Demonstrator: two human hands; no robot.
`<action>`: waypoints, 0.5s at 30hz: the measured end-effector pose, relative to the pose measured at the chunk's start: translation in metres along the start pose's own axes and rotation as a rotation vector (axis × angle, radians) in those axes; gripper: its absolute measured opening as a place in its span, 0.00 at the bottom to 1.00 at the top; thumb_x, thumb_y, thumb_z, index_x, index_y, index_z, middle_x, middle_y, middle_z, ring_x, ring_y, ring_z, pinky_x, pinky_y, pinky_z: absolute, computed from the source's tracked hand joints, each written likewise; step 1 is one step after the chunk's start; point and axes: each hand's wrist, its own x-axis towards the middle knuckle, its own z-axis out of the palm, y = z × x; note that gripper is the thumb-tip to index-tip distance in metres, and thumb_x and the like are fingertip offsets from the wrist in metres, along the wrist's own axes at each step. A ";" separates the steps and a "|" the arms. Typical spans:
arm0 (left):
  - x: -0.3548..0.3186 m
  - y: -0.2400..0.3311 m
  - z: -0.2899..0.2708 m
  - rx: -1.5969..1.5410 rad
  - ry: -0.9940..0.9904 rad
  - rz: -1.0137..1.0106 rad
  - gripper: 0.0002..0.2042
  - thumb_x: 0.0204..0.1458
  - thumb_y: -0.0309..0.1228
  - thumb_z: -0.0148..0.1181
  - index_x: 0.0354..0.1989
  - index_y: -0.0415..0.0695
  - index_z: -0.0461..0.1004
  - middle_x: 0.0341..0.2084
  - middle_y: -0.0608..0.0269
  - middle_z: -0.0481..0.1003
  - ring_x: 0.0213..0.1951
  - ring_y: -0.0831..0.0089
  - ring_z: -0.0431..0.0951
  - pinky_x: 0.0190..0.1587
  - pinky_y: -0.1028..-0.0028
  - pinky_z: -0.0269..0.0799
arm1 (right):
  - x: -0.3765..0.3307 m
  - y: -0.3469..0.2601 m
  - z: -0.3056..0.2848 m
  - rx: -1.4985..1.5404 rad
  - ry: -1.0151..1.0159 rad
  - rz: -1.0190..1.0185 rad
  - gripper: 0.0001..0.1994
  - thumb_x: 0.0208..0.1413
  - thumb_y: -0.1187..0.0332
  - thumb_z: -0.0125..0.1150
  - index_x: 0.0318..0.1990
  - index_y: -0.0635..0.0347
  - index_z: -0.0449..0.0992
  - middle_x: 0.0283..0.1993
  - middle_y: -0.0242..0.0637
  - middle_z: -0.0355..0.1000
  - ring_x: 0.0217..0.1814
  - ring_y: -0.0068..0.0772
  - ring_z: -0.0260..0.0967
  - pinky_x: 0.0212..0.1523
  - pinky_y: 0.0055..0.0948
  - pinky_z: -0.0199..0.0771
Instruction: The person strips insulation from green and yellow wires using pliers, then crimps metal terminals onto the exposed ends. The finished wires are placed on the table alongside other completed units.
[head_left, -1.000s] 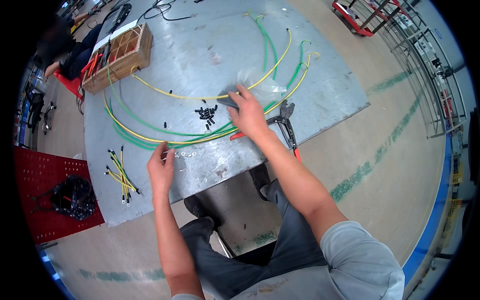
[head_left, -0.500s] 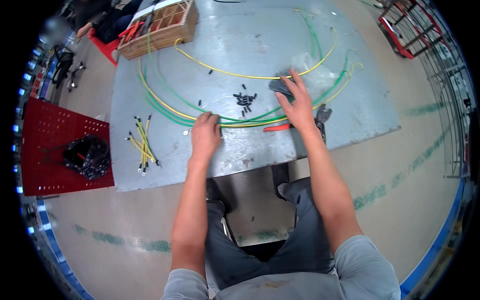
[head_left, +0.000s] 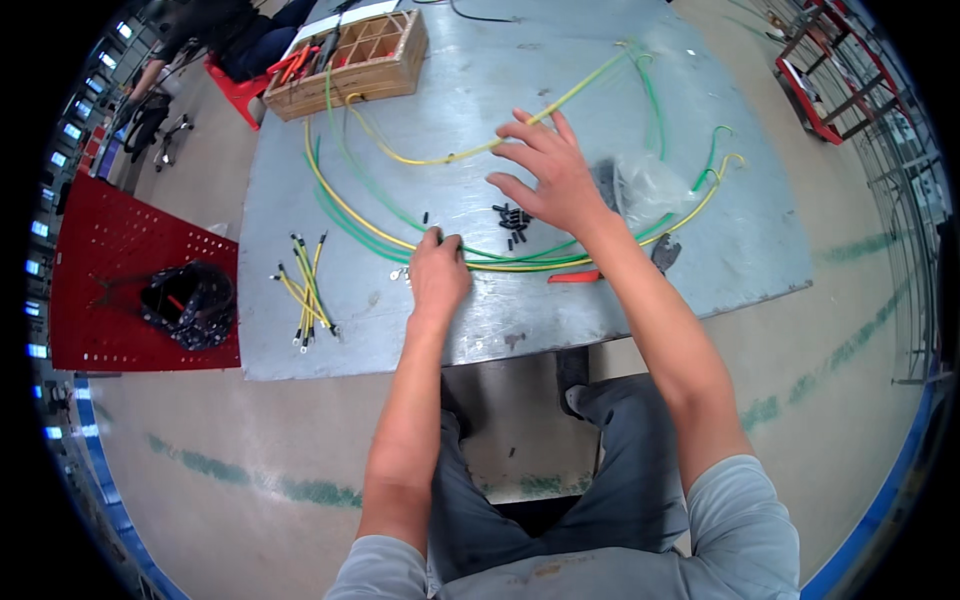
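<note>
The yellow and green wires [head_left: 470,262] curve across the centre of the grey tabletop [head_left: 700,250]. The left hand [head_left: 438,275] presses on them at mid-frame, fingers curled together onto the bundle. The right hand [head_left: 548,175] hovers just above, fingers spread apart, over small black sleeves [head_left: 512,222]. A wooden compartment box [head_left: 350,62] sits upper left; short cut wires [head_left: 305,292] lie at the left.
</note>
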 end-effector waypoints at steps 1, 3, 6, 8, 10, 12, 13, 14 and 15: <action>0.001 -0.005 0.004 -0.002 0.021 -0.002 0.13 0.53 0.27 0.64 0.48 0.44 0.84 0.56 0.47 0.77 0.54 0.47 0.78 0.58 0.54 0.73 | 0.007 0.003 0.003 -0.013 -0.001 -0.010 0.13 0.54 0.59 0.74 0.43 0.54 0.82 0.55 0.34 0.77 0.71 0.47 0.69 0.76 0.63 0.50; 0.001 0.002 0.003 0.016 -0.012 0.007 0.13 0.53 0.27 0.63 0.47 0.44 0.84 0.55 0.48 0.77 0.56 0.49 0.77 0.59 0.51 0.70 | 0.003 0.010 0.004 -0.034 -0.015 -0.029 0.14 0.54 0.57 0.74 0.42 0.54 0.82 0.55 0.33 0.77 0.70 0.46 0.70 0.76 0.64 0.50; 0.001 -0.001 0.002 0.034 -0.022 -0.008 0.12 0.54 0.28 0.62 0.46 0.45 0.85 0.54 0.52 0.78 0.57 0.51 0.76 0.61 0.49 0.66 | 0.003 0.003 0.009 0.018 -0.080 -0.037 0.14 0.54 0.56 0.73 0.42 0.54 0.84 0.58 0.34 0.78 0.66 0.48 0.72 0.74 0.54 0.59; 0.002 0.004 0.000 0.050 -0.026 -0.008 0.12 0.54 0.28 0.62 0.46 0.45 0.85 0.53 0.53 0.78 0.57 0.52 0.75 0.61 0.48 0.65 | -0.006 0.009 0.016 0.239 -0.189 0.134 0.14 0.55 0.57 0.73 0.43 0.55 0.85 0.61 0.36 0.77 0.65 0.50 0.73 0.71 0.47 0.66; 0.000 0.005 0.000 0.029 -0.031 -0.027 0.12 0.54 0.30 0.63 0.46 0.46 0.85 0.52 0.56 0.78 0.57 0.53 0.74 0.62 0.48 0.64 | -0.020 0.024 0.021 0.214 -0.136 0.432 0.18 0.53 0.57 0.72 0.48 0.57 0.85 0.66 0.47 0.73 0.63 0.56 0.74 0.64 0.43 0.74; 0.002 0.011 -0.002 0.027 -0.046 -0.038 0.12 0.53 0.30 0.63 0.46 0.46 0.85 0.52 0.56 0.78 0.57 0.53 0.74 0.62 0.48 0.64 | -0.042 0.058 0.028 0.028 -0.053 0.671 0.20 0.53 0.58 0.73 0.50 0.57 0.85 0.68 0.52 0.71 0.62 0.58 0.74 0.63 0.46 0.75; 0.003 0.011 -0.001 0.018 -0.054 -0.040 0.12 0.52 0.30 0.64 0.45 0.46 0.85 0.51 0.56 0.77 0.57 0.53 0.73 0.62 0.49 0.65 | -0.053 0.073 0.027 -0.058 -0.033 0.696 0.20 0.53 0.58 0.72 0.51 0.57 0.85 0.67 0.53 0.71 0.62 0.58 0.74 0.63 0.46 0.75; 0.004 0.011 0.000 0.005 -0.044 -0.031 0.12 0.52 0.29 0.64 0.44 0.45 0.85 0.51 0.56 0.77 0.56 0.53 0.73 0.61 0.50 0.65 | -0.066 0.090 0.018 -0.140 -0.017 0.717 0.21 0.52 0.58 0.72 0.52 0.57 0.84 0.66 0.55 0.72 0.62 0.58 0.75 0.63 0.46 0.75; 0.004 0.010 0.002 -0.009 -0.036 -0.025 0.12 0.51 0.29 0.64 0.44 0.44 0.85 0.50 0.55 0.77 0.56 0.53 0.73 0.61 0.50 0.65 | -0.075 0.104 0.007 -0.222 -0.004 0.738 0.21 0.52 0.58 0.71 0.53 0.57 0.84 0.65 0.56 0.72 0.62 0.58 0.75 0.63 0.47 0.75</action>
